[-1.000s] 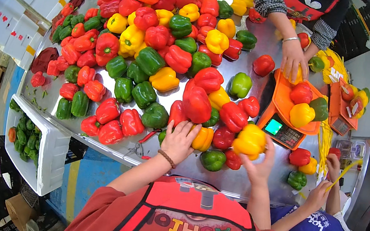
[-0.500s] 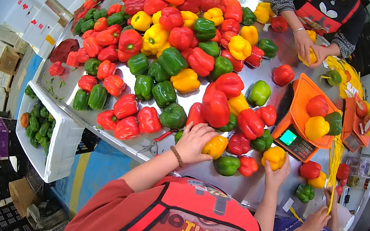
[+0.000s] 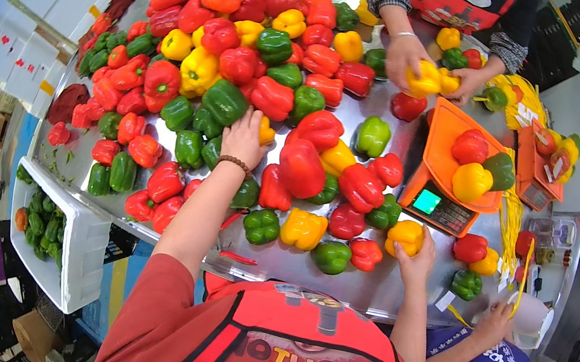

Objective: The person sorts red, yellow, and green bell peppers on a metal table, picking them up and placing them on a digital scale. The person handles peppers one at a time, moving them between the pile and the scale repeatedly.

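My left hand (image 3: 244, 143) reaches into the near side of the bell pepper heap, its fingers closed on a yellow bell pepper (image 3: 266, 131) that is partly hidden. A dark green bell pepper (image 3: 225, 102) lies against its fingertips. Close to the scale, my right hand (image 3: 415, 260) grips another yellow bell pepper (image 3: 405, 237) just above the metal tabletop. Between my arms stand a yellow bell pepper (image 3: 302, 230), a green one (image 3: 261, 226) and a red one (image 3: 347, 221). Red-handled scissors (image 3: 233, 219) are partly covered by my left forearm.
An orange scale (image 3: 446, 181) holds red, yellow and green peppers. Opposite, a person's hands (image 3: 433, 74) handle yellow peppers. At right, another person's hand (image 3: 493, 325) holds a yellow strap. A white foam box (image 3: 86, 246) of green peppers adjoins the metal table (image 3: 371, 292).
My left hand has left one yellow pepper standing near me and moved up and left onto another in the heap. My right hand keeps its pepper. The view has shifted slightly.
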Tool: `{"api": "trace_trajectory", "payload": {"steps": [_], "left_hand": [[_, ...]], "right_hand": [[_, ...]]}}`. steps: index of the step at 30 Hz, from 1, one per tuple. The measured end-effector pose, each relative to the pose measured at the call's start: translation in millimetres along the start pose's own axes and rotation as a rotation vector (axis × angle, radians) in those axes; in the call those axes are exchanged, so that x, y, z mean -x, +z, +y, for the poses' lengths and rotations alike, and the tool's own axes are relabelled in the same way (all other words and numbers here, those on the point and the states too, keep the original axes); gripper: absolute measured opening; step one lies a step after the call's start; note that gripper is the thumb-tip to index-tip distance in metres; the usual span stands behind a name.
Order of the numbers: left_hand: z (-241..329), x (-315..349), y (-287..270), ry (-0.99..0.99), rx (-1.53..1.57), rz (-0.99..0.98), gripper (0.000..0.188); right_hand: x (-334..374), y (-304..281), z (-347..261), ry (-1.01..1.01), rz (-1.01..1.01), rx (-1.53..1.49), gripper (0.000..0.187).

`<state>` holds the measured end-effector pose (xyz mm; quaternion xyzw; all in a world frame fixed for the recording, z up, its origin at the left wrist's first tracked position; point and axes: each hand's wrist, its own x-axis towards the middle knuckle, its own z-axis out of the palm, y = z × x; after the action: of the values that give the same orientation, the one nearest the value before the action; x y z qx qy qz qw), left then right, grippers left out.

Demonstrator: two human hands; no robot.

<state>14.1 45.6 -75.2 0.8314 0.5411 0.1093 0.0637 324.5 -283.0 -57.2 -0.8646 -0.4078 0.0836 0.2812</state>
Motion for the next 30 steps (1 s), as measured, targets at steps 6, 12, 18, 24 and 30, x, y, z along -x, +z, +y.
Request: {"api": "trace_trajectory", "payload": {"steps": [6, 12, 18, 24, 30], "left_hand": [[-13.4, -0.4, -3.2, 0.06, 0.08, 0.062, 0.075], [-11.1, 22.4, -38.5, -0.061, 0.949, 0.117, 0.07], [21.4, 96.9, -69.7, -0.208, 2.01, -0.118, 0.069], [50.5, 134.4, -52.1, -0.243, 2.227, -0.406, 0.068], [50.9, 141.9, -27.1, -0.309, 2.177, -0.412, 0.064]], "right_hand": [[-1.6, -1.0, -8.1, -0.03, -0.009, 0.062, 0.08], [-12.4, -15.3, 2.4, -0.032, -0.014, -0.091, 0.072], [-42.1, -41.1, -27.8, 0.067, 0.022, -0.214, 0.057], [-27.9, -21.3, -29.1, -0.094, -0.128, 0.081, 0.053], [-16.3, -12.9, -31.2, -0.185, -0.09, 0.19, 0.052]]}}
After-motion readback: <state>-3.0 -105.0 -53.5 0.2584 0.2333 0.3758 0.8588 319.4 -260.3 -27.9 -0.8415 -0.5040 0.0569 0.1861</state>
